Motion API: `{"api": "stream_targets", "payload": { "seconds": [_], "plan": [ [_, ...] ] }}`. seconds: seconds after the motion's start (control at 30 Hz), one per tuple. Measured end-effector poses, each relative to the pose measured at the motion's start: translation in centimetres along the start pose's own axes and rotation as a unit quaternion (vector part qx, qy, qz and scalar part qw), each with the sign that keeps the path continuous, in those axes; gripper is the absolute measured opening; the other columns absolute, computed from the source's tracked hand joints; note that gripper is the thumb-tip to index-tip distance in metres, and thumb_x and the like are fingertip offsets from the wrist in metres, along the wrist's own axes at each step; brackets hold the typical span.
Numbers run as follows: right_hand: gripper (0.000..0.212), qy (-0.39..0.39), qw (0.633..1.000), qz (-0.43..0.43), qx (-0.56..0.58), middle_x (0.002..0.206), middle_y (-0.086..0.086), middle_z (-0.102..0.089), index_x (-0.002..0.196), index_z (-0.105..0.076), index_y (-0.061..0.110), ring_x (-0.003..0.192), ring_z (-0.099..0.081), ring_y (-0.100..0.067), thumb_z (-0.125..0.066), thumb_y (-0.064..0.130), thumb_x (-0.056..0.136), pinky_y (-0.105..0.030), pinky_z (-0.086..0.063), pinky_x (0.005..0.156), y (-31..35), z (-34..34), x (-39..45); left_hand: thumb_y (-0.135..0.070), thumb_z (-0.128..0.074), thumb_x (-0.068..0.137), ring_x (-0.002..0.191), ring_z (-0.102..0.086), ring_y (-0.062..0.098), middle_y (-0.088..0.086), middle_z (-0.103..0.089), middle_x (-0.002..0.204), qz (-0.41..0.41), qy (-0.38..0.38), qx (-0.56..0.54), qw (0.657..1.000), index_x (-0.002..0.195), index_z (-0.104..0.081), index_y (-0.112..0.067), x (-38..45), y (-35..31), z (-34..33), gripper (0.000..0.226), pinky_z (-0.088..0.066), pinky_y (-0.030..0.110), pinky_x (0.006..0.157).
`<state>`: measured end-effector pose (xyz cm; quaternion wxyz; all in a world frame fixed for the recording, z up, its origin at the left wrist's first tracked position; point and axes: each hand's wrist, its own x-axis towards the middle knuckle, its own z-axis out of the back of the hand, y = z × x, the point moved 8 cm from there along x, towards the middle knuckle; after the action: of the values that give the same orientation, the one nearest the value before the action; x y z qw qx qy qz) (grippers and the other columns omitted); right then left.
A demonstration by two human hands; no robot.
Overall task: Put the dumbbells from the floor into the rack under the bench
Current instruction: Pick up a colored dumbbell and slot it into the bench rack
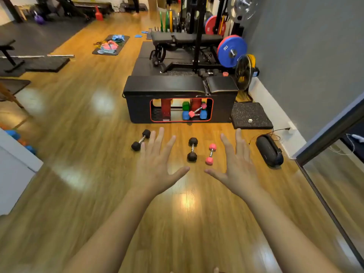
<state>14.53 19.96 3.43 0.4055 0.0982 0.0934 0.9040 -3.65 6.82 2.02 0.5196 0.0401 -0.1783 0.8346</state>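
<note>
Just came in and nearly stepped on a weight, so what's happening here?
A person is tidying dumbbells into the rack under the bench. Both hands, the left hand and the right hand, are stretched out open and empty above the floor. Three dumbbells lie on the floor in front of the bench: a black dumbbell on the left, another black dumbbell in the middle, and a pink dumbbell beside it. The rack already holds a few coloured dumbbells.

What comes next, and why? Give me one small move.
Probably lower the right hand onto the pink dumbbell: both hands hover open and empty, it lies closest to that hand, and the rack opening faces it.
</note>
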Motion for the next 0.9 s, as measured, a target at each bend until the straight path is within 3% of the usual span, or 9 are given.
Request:
{"api": "stream_targets", "payload": {
  "seconds": [0.17, 0.4, 0.67, 0.9],
  "plan": [
    [0.105, 0.01, 1.0, -0.025, 0.008, 0.161, 0.0, 0.022, 0.153, -0.001, 0.035, 0.149, -0.003, -0.031, -0.06, 0.072, 0.074, -0.047, -0.035, 0.109, -1.9, -1.9, 0.9, -0.09, -0.023, 0.078, 0.15, 0.016, 0.021, -0.001, 0.013, 0.164, 0.017, 0.051, 0.015, 0.998, 0.155, -0.005, -0.035, 1.2, 1.3, -3.2, 0.096, -0.013, 0.055, 0.12],
    [0.094, 0.011, 0.995, -0.07, 0.063, 0.162, 0.006, 0.016, 0.151, -0.01, 0.036, 0.148, -0.01, -0.026, -0.057, 0.071, 0.078, -0.045, -0.041, 0.104, -6.2, -4.1, 5.3, -0.085, -0.032, 0.079, 0.151, 0.013, 0.019, -0.003, 0.008, 0.165, 0.012, 0.079, -0.01, 0.997, 0.155, -0.009, -0.035, 6.5, 0.9, -6.8, 0.094, -0.01, 0.052, 0.121],
    [0.087, 0.023, 0.99, -0.093, 0.103, 0.162, 0.005, 0.013, 0.151, -0.013, 0.033, 0.147, -0.013, -0.026, -0.052, 0.069, 0.082, -0.043, -0.044, 0.099, -12.7, -7.1, 16.6, -0.083, -0.034, 0.08, 0.151, 0.008, 0.017, -0.005, -0.002, 0.165, 0.022, 0.129, -0.002, 0.991, 0.154, -0.015, -0.035, 17.9, -0.7, -12.8, 0.09, -0.005, 0.047, 0.121],
    [0.077, 0.068, 0.98, -0.102, 0.154, 0.162, 0.006, 0.011, 0.148, -0.019, 0.033, 0.148, -0.012, -0.024, -0.056, 0.06, 0.086, -0.041, -0.039, 0.104, -19.1, -8.9, 26.6, -0.08, -0.04, 0.081, 0.152, 0.001, 0.016, -0.006, -0.008, 0.165, 0.052, 0.162, -0.04, 0.985, 0.153, -0.02, -0.034, 28.2, -3.6, -17.0, 0.088, -0.013, 0.048, 0.122]
  ]
}}
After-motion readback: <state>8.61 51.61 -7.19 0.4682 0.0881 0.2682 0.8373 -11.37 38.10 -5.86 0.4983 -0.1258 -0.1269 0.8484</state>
